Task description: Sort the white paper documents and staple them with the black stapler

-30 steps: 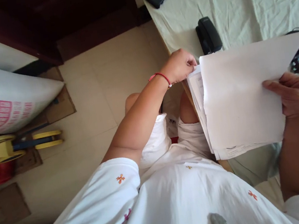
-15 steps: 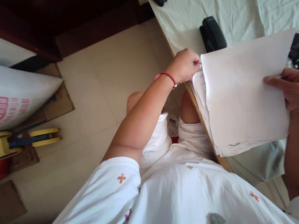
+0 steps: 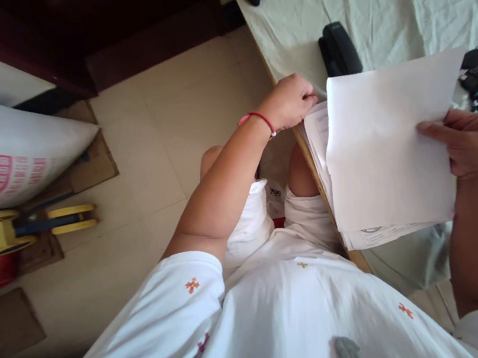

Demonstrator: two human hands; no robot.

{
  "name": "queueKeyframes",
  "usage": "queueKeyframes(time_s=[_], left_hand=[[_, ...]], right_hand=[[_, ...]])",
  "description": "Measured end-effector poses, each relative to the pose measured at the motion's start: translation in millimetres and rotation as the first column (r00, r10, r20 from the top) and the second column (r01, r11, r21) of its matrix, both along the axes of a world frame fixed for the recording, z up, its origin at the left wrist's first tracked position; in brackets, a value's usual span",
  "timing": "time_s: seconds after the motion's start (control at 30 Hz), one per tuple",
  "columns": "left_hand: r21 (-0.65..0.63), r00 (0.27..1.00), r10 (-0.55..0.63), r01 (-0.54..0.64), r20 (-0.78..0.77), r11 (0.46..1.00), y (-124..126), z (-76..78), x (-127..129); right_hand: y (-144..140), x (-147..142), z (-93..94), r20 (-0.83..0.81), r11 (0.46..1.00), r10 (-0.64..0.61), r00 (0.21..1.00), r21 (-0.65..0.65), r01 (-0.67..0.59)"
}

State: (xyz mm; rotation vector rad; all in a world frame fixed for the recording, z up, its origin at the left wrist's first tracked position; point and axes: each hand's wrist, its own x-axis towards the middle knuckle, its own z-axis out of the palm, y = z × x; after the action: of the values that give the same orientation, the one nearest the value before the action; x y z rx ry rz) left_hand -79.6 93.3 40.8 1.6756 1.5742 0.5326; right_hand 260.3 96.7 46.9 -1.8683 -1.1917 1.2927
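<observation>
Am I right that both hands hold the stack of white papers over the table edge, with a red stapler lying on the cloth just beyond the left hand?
Not quite: the stapler is black, not red, as the head view shows. The rest stands: the left hand and the right hand hold the stack of white papers over the table edge, and the stapler lies on the cloth just beyond the left hand.
</observation>
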Motion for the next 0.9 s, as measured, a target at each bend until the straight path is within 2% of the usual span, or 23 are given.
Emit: queueKeyframes(time_s=[0.23, 0.5, 0.67, 0.9], left_hand=[[-0.037, 0.998, -0.030, 0.033, 0.060, 0.999, 0, -1.7, -3], [-0.011, 0.995, -0.058, 0.059, 0.079, 0.998, 0, -2.9, -5], [-0.038, 0.995, -0.028, 0.032, 0.099, 0.999, 0, -3.3, -3], [-0.031, 0.997, -0.012, 0.014, 0.072, 0.999, -3, 1.8, -2]], right_hand=[[3, 0, -3.9, -0.001, 0.999, -0.021, 1.000, 0.039, 0.021], [8, 1, -7.5, -0.025, 0.997, 0.005, 1.000, 0.075, -0.003], [11, 4, -10.9, -0.025, 0.995, 0.015, 1.000, 0.102, -0.012], [9, 6, -14.9, -0.056, 0.970, 0.012, 0.998, 0.244, 0.002]])
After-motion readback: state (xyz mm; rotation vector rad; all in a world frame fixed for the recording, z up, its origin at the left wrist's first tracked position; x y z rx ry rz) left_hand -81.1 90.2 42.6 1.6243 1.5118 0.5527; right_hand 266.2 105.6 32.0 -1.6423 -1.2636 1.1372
